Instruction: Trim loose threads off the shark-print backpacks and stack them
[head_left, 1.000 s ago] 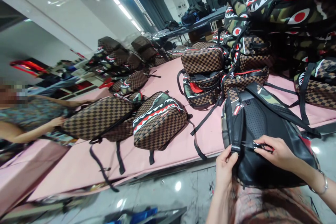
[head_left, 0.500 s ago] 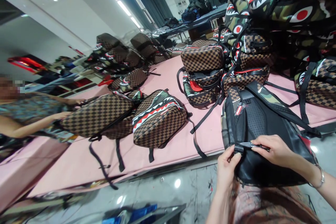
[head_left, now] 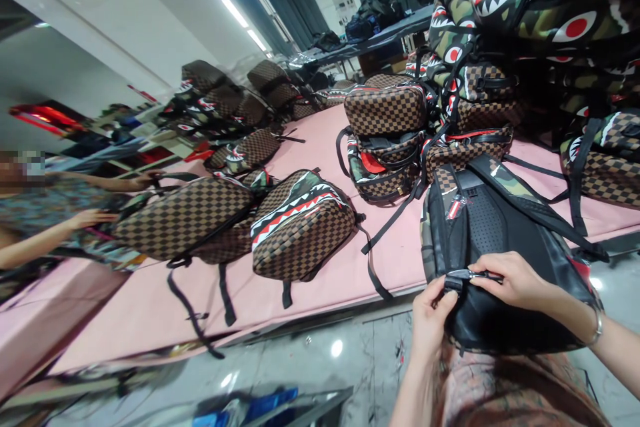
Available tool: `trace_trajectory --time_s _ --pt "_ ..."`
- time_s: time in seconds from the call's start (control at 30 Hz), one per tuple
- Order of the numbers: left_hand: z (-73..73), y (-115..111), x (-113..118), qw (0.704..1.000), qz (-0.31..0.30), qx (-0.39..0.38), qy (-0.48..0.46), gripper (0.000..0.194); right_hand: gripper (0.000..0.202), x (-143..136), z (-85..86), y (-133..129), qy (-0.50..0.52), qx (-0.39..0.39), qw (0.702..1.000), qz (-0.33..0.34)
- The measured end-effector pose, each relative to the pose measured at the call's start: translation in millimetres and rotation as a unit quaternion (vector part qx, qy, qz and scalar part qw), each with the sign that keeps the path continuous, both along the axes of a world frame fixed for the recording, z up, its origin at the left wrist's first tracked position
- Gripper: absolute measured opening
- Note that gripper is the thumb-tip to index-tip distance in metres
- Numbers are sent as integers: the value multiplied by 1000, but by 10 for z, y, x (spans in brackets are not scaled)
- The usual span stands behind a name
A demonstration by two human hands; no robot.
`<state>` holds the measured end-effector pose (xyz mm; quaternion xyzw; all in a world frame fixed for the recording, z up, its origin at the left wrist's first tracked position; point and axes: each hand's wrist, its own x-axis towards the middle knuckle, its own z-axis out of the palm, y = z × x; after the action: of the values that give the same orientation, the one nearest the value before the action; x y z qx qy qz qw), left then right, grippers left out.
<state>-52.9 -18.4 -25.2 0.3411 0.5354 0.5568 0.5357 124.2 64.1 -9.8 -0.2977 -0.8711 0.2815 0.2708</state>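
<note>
A backpack (head_left: 525, 300) lies back side up in front of me, its black padded back and shoulder straps showing, its lower end against my lap. My left hand (head_left: 431, 310) pinches a folded black strap end (head_left: 453, 284) at the backpack's lower left between thumb and finger. My right hand (head_left: 515, 280) is closed around what look like thread snips (head_left: 463, 274), with a silver pointed blade and dark handles. Their tip lies at the strap end, close to my left fingertips. A tag in clear plastic (head_left: 455, 207) hangs on the left shoulder strap.
Checkered shark-mouth backpacks (head_left: 303, 233) lie on the pink-covered table (head_left: 330, 137). Stacked backpacks (head_left: 387, 113) stand ahead, and a tall pile (head_left: 540, 20) rises at right. At left, another person's hand (head_left: 93, 218) is beside a checkered backpack (head_left: 185, 217). A blue object (head_left: 273, 403) sits below the table edge.
My right hand has moved slightly left and up, bringing the snips' blade further over the strap end. My left hand keeps its pinch. The other person's hand has shifted left, off the checkered backpack.
</note>
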Motion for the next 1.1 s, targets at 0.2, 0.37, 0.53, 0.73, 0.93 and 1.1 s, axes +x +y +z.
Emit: trace_trajectory --time_s 0.2,0.37,0.53,0.73,0.93,1.1 --pt "42 6 -8 999 -8 8 -37 27 19 -21 -6 -5 97 -137 985 -47" --pt "26 1 -14 998 6 4 -69 29 17 -87 34 16 86 -137 987 -23" --pt "9 -1 -12 983 70 -11 -168 31 32 -293 -54 92 230 -305 916 -120" --pt "-79 -60 92 996 88 -10 9 46 27 -722 -140 116 174 -320 918 -155" --pt "-115 -88 9 945 154 69 279 32 18 -733 43 140 106 -251 945 -180" --pt "-17 24 -59 993 112 -35 -11 25 21 -464 48 121 103 -201 963 -146"
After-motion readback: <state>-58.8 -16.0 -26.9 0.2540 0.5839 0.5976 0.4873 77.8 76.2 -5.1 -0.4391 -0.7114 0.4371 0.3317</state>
